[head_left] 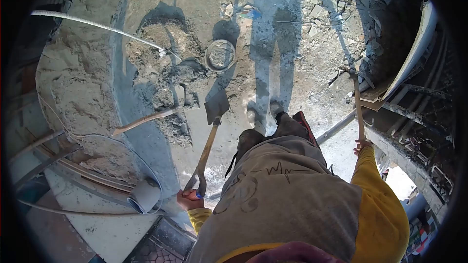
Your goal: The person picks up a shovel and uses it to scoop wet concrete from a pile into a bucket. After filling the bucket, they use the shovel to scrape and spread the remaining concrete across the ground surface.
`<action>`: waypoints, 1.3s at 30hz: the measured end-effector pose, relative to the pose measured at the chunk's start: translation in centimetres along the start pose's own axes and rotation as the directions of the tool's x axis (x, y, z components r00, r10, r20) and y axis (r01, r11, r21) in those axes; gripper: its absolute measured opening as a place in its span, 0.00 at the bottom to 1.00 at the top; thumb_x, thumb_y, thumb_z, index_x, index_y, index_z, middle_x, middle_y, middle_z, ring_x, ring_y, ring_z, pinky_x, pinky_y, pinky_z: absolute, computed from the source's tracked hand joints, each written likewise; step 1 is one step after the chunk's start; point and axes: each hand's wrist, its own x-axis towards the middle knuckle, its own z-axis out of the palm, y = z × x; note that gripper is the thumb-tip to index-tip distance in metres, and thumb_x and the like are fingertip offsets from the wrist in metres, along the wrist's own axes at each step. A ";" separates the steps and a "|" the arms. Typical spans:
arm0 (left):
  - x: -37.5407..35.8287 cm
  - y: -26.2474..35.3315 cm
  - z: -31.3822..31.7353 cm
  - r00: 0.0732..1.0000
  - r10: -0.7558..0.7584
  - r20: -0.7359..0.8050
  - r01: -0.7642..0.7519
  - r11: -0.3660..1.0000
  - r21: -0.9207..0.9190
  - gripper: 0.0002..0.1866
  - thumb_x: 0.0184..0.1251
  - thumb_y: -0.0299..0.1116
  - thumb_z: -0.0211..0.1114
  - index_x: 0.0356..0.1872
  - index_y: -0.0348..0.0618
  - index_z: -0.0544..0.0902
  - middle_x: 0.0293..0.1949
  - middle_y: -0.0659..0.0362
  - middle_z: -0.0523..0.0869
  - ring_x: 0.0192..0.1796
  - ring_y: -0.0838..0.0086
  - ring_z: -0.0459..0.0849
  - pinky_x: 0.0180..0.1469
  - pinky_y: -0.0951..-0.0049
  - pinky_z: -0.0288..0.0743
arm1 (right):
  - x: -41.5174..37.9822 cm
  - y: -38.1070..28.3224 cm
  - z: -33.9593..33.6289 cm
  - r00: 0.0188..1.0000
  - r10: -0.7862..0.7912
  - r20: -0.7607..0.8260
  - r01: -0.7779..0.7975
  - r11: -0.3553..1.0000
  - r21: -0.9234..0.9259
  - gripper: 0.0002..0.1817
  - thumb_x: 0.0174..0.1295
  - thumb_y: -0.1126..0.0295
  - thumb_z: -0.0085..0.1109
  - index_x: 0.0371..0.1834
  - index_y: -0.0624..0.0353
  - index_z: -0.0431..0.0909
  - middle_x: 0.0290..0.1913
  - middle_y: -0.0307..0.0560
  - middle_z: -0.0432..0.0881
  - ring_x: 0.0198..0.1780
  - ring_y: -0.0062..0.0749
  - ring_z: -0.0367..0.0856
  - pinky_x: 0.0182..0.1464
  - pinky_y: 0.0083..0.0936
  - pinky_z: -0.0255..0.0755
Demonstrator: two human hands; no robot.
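Observation:
My left hand (190,199) is closed round the D-shaped handle of a shovel (208,148). The shovel's square metal blade points away from me and rests at the ground near a round bucket (220,55) of grey material. On the right, my right hand (362,146) grips the end of a long wooden handle (358,109). Its far end reaches a dark tool head (352,71) among broken rubble.
A pile of grey mix (170,48) lies ahead, with another wooden handle (146,120) beside it. A white bucket (145,196) lies tipped at lower left. Rubble (317,14) covers the upper right, near a curved panel (414,53). A rope (102,27) crosses the upper left.

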 end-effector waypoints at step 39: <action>0.7 6.9 10.3 0.988 0.130 -0.082 -0.144 0.968 -0.203 0.11 0.68 0.38 0.47 0.29 0.43 0.70 0.17 0.69 0.56 0.16 0.86 0.53 0.20 0.83 0.54 | -38.8 -52.4 37.0 0.119 -0.608 0.785 0.716 -0.495 -0.492 0.14 0.57 0.63 0.51 0.32 0.64 0.79 0.20 0.47 0.76 0.25 0.29 0.75 0.31 0.30 0.68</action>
